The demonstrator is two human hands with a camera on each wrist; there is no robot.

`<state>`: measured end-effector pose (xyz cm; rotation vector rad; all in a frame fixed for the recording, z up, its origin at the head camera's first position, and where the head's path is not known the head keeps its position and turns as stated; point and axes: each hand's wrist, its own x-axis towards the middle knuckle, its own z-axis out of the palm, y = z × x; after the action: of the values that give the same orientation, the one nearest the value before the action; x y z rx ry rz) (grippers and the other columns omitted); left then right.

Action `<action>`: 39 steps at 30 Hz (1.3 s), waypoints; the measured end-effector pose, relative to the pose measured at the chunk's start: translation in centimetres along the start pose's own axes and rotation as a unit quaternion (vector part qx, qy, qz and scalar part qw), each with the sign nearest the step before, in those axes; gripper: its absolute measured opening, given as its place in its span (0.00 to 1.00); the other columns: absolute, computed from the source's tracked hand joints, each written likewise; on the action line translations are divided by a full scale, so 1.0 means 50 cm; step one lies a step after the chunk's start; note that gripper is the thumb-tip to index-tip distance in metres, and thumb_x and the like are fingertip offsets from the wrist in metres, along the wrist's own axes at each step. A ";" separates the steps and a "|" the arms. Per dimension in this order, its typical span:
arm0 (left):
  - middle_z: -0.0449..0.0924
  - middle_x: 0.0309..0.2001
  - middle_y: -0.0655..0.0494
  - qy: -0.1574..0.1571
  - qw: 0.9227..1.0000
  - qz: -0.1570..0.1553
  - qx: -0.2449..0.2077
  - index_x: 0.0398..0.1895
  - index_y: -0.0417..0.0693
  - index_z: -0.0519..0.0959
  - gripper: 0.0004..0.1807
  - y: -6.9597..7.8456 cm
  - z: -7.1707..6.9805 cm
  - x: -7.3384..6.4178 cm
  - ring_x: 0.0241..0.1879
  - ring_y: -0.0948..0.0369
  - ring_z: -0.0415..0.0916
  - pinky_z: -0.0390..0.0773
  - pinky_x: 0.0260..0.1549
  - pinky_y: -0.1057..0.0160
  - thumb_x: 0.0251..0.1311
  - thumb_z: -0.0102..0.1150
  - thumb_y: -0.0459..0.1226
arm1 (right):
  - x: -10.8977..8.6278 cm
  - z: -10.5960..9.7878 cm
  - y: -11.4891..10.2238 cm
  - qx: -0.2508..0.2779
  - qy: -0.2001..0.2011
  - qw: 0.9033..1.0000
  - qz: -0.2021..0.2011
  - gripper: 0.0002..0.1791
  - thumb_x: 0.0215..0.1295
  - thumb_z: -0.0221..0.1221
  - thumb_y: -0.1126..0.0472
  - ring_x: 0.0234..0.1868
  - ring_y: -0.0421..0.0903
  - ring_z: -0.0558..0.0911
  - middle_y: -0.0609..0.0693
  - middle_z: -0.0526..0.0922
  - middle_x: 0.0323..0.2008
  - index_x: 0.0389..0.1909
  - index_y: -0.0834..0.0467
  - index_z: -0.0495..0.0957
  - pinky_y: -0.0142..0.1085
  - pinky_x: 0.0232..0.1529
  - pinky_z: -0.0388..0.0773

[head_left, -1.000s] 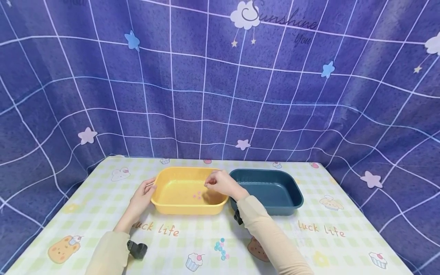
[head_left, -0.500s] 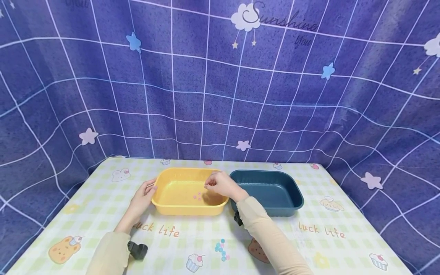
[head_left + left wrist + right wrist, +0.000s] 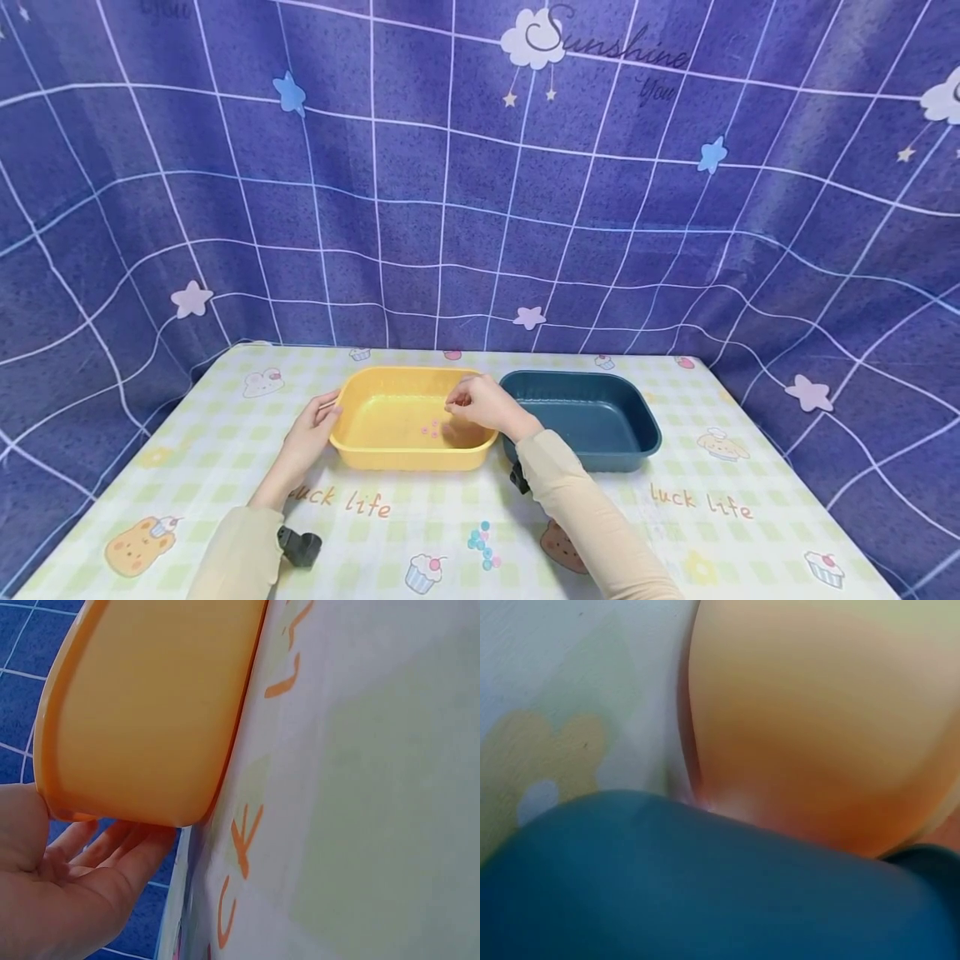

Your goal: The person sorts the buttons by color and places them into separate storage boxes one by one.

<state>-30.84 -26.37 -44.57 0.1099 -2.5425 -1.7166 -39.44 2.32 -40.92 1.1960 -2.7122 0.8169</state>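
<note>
In the head view, my left hand (image 3: 310, 425) holds the left end of a yellow plastic tub (image 3: 412, 459). The left wrist view has the thumb at the rim and the fingers (image 3: 142, 855) against the outside wall. Above the tub's right part is my right hand (image 3: 483, 402), fingers curled and fingertips together, pointing left and down. I cannot tell whether something small is between them. Several small pink round pieces (image 3: 435, 424) lie on the tub floor beneath the fingertips. The right wrist view catches only the yellow tub (image 3: 817, 735) and a blue-green tub (image 3: 667, 877); the hand is hidden.
The dark blue-green tub (image 3: 588, 460) stands right of the yellow one, partly behind my right wrist. Nearer on the patterned tablecloth (image 3: 397, 533) lies a group of small blue and pink pieces (image 3: 482, 542). A blue grid-patterned curtain (image 3: 465, 183) hangs behind the table.
A further pink spot now shows in the yellow tub, right of the pink pieces there before. Both hands and tubs stay in place; the head view shifts slightly.
</note>
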 end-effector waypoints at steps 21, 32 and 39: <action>0.57 0.68 0.35 -0.011 1.000 0.020 0.015 0.73 0.44 0.47 0.32 -0.005 0.000 0.004 0.66 0.42 0.60 0.72 0.59 0.50 0.73 0.34 0.48 | -0.078 -0.041 -0.043 0.007 0.005 1.000 -0.025 0.07 0.62 0.61 0.60 0.33 0.37 0.79 0.45 0.81 0.31 0.35 0.57 0.85 0.24 0.34 0.78; 0.57 0.68 0.34 -0.013 0.999 0.016 0.025 0.73 0.43 0.46 0.32 -0.004 0.000 -0.002 0.66 0.41 0.60 0.71 0.60 0.50 0.73 0.33 0.49 | -0.121 -0.047 -0.053 0.005 0.029 0.999 -0.045 0.09 0.62 0.60 0.59 0.34 0.39 0.77 0.46 0.79 0.31 0.39 0.59 0.84 0.28 0.36 0.79; 0.57 0.67 0.32 -0.013 0.999 0.028 0.031 0.73 0.41 0.46 0.32 -0.001 -0.003 0.002 0.64 0.41 0.61 0.77 0.54 0.59 0.73 0.32 0.48 | -0.151 -0.057 -0.053 0.000 0.050 0.997 -0.055 0.09 0.62 0.61 0.59 0.32 0.42 0.78 0.47 0.80 0.31 0.39 0.58 0.84 0.29 0.32 0.80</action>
<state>-30.94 -26.53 -44.58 0.0208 -2.5925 -1.6307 -32.74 7.28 -39.31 1.2550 -2.5420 0.8386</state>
